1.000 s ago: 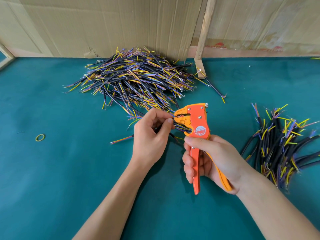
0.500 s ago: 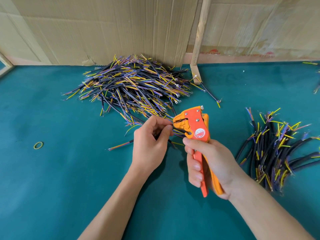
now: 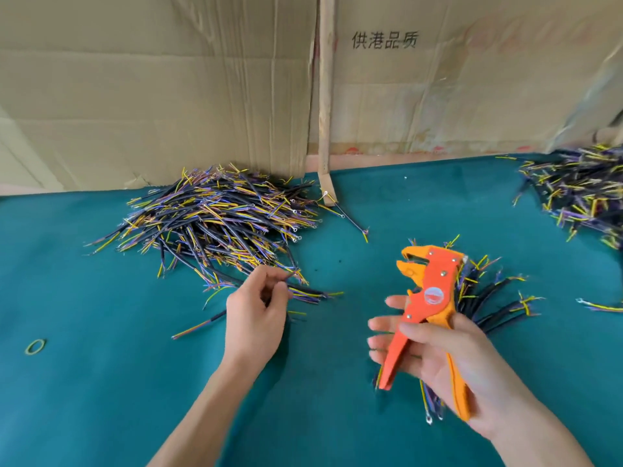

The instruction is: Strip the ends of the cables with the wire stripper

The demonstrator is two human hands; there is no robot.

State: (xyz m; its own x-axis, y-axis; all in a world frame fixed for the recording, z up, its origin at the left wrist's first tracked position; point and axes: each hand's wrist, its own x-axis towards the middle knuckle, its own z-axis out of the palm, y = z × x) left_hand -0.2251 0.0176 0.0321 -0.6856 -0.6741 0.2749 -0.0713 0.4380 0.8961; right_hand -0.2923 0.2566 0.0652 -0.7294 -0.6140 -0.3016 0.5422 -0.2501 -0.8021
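Left hand at 9 o'clock of centre, fingers curled, tips pinching a thin wire end at the near edge of the big cable pile, which lies at 11 o'clock against the cardboard. Right hand at 4 o'clock holds the orange stripper, head up, its jaws parted, handles spread across straightened fingers. Bundle lies under and behind that hand. Second pile at 2 o'clock. Rubber band at 8 o'clock on green mat.

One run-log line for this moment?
left hand: pinching cable at pile | right hand: holds wire stripper | jaws empty
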